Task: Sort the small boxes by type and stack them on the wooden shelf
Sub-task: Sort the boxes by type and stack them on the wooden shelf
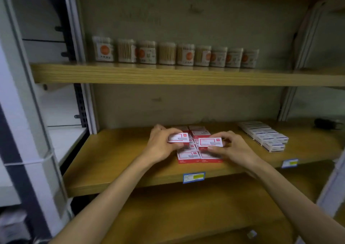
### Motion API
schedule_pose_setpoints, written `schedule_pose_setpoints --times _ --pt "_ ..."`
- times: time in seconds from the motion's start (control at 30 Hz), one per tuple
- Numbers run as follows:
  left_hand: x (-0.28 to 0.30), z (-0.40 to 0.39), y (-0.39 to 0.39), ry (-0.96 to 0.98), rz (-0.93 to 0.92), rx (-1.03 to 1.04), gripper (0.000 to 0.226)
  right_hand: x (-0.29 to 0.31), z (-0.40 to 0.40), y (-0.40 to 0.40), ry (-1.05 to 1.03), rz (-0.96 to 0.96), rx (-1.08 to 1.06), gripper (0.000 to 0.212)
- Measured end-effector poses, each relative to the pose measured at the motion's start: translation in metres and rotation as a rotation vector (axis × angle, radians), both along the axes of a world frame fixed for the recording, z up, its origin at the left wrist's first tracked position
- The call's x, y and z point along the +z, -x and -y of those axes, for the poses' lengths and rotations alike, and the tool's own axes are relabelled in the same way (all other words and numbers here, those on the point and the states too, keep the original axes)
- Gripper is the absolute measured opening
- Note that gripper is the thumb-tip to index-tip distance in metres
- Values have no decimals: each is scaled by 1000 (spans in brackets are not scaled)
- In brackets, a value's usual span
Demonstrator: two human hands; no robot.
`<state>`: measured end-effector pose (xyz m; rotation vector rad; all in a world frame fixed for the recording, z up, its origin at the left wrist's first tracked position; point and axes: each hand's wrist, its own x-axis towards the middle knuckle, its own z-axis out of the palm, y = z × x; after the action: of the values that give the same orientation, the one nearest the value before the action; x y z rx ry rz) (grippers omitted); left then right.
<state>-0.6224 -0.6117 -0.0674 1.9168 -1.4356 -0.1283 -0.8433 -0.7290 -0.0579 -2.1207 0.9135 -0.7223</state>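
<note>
Left hand point(160, 144) pinches one red-and-white box point(178, 137), fingers curled round its edges. Right hand point(232, 146) pinches a second red-and-white box point(210, 142) likewise. Both are held just above the red box stack point(188, 156) on the wooden shelf point(115, 161). Blue-and-white boxes point(265, 135) lie grouped well apart, to the right.

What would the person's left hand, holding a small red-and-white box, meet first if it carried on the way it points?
Probably the red-and-white box pinched in the right hand. The left hand with its own box points rightward toward it; depth is unclear, so it might instead meet the stacked red boxes behind.
</note>
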Motion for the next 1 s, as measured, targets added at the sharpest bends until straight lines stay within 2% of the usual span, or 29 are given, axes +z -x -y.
schedule_pose_setpoints --times 0.07,0.17,0.3,0.43,0.57,0.77,1.0 --pt "2 21 -2 -24 37 57 47 -4 19 -1 58 -37 10 43" --pt "-2 48 -6 -42 -21 76 49 -10 42 -2 110 -73 22 42" --pt "-4 66 4 -18 -33 89 36 -18 63 -6 131 -52 58 39" --pt "-13 76 5 17 -3 220 35 -23 76 -13 204 -66 59 42" --pt "-14 74 7 49 12 307 43 -27 84 -22 212 -71 50 47" --pt "-16 57 15 49 139 312 18 -33 85 -33 220 -25 27 39" --pt "-9 26 40 73 199 302 12 -34 82 -36 327 -93 31 36"
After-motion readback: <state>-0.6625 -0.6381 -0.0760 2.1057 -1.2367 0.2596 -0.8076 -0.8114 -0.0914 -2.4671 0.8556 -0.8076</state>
